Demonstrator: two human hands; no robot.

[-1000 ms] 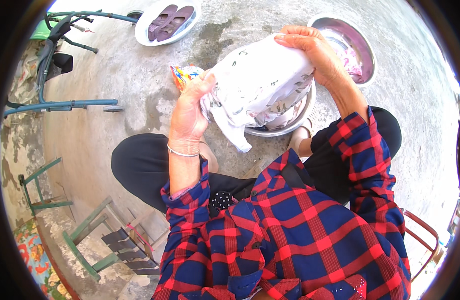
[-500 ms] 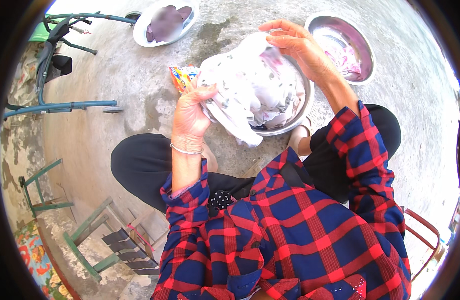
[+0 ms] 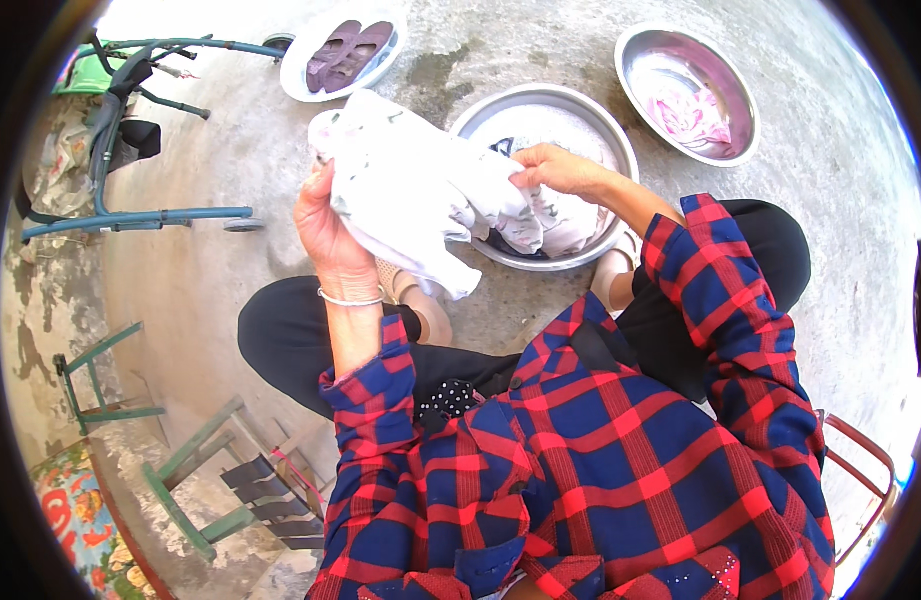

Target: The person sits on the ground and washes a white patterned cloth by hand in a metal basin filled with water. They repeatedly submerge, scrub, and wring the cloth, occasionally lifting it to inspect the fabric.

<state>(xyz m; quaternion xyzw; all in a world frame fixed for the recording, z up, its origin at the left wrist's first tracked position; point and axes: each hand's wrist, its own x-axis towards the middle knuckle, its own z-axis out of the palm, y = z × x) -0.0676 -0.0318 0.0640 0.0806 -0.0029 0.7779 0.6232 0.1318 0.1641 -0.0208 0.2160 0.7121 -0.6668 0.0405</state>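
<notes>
A white cloth garment with a faint dark and pink pattern [image 3: 400, 180] is stretched between my hands. My left hand [image 3: 332, 225] grips its bunched left part, off to the left of a round metal basin [image 3: 620, 150]. Over that basin, my right hand [image 3: 555, 170] pinches the garment's right end, the fingers pointing left. The lower right of the cloth hangs into the basin, where whitish suds and some darker fabric show. The thumb side of my left hand is partly covered by the cloth.
At the upper right, a second metal basin [image 3: 750, 130] holds a pink and white cloth [image 3: 688, 115]. A white basin [image 3: 292, 75] with dark purple shoes [image 3: 348, 55] stands at the top. To the left are a blue-framed walker [image 3: 150, 217] and a green wooden chair [image 3: 195, 480].
My left hand has moved left with the garment, out from over the basin. My right hand has come down from its raised, spread position and now pinches the cloth. The basin's suds are uncovered.
</notes>
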